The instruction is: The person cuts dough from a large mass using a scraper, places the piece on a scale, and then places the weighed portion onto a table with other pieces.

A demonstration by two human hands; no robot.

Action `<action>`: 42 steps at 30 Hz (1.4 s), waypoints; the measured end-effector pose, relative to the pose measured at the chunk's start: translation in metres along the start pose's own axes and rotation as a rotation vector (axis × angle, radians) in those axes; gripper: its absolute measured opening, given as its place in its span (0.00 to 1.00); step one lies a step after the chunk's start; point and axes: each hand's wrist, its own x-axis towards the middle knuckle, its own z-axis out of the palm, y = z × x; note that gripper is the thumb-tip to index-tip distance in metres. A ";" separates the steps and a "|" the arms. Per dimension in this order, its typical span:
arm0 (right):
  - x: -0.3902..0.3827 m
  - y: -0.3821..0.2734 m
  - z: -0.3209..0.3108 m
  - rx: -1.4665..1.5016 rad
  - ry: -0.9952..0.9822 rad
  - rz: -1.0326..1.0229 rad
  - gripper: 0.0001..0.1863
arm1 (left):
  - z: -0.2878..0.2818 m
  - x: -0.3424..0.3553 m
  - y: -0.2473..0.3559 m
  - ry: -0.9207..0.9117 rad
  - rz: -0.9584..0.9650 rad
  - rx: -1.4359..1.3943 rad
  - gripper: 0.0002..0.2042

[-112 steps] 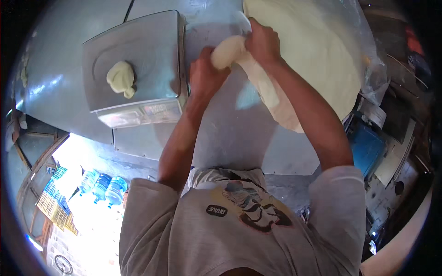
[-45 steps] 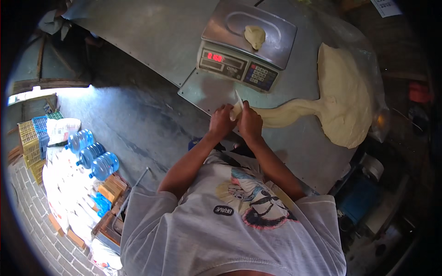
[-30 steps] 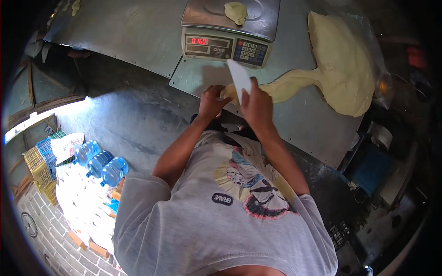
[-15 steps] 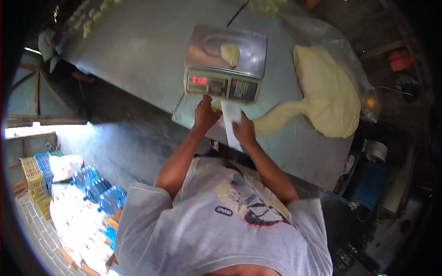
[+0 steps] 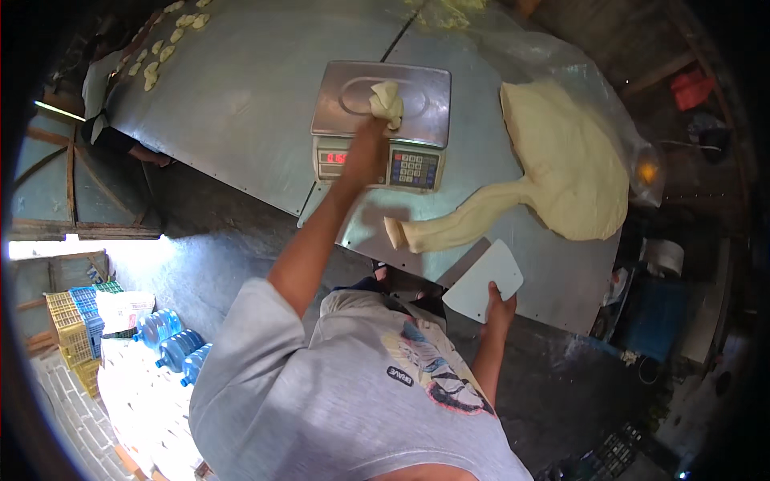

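My left hand (image 5: pixel 370 151) reaches over the digital scale (image 5: pixel 413 168), its fingers at a piece of pale dough (image 5: pixel 387 98) on the steel weighing plate. The fingertips are partly hidden, but they appear closed on the dough. Off to the right, near the table's front edge, my right hand (image 5: pixel 500 306) grips a white flat dough scraper (image 5: pixel 487 280), thumb on its face. Between the scale and the scraper lies a long tongue of dough (image 5: pixel 457 220) with a cut end. It joins a large dough mass (image 5: pixel 569 160) on the table's right side.
Several small dough pieces (image 5: pixel 178 34) lie at the metal table's (image 5: pixel 241 96) far left. Clear plastic sheeting (image 5: pixel 561 60) edges the big dough. Another person's hand (image 5: pixel 152 155) is at the left table edge. Blue water bottles (image 5: pixel 178 349) and stacked crates (image 5: pixel 72 321) stand lower left.
My left hand has moved from in front of the scale up to the dough on its plate. My right hand has swung right and nearer with the scraper, away from the dough strip.
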 end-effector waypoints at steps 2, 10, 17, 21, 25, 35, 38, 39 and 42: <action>0.003 0.001 0.010 -0.084 -0.093 -0.094 0.23 | 0.047 -0.092 -0.017 -0.222 0.075 -0.048 0.21; -0.030 -0.042 0.141 -0.956 -0.474 -0.568 0.21 | 0.053 -0.195 0.001 -0.201 -0.371 -0.203 0.12; -0.004 0.009 0.236 -1.101 -0.519 -0.543 0.24 | 0.046 -0.200 -0.001 0.059 -0.392 -0.099 0.13; 0.026 0.023 0.192 -0.787 -0.546 -0.561 0.22 | 0.039 -0.164 -0.015 0.213 -0.256 -0.389 0.17; 0.031 0.012 0.124 -0.561 -0.441 -0.541 0.23 | -0.032 -0.058 0.056 0.208 -0.317 -0.551 0.15; 0.022 -0.005 0.022 -0.289 -0.222 -0.333 0.21 | 0.010 0.057 0.012 0.140 -0.059 0.485 0.29; 0.017 -0.003 0.013 -0.337 -0.114 -0.363 0.21 | -0.006 0.004 0.030 0.288 0.050 0.081 0.26; 0.019 -0.001 0.009 -0.278 -0.110 -0.315 0.21 | -0.001 -0.032 0.032 0.132 -0.062 -0.139 0.25; 0.022 0.003 0.011 -0.267 -0.135 -0.278 0.21 | 0.041 -0.150 0.025 -0.175 0.033 0.077 0.21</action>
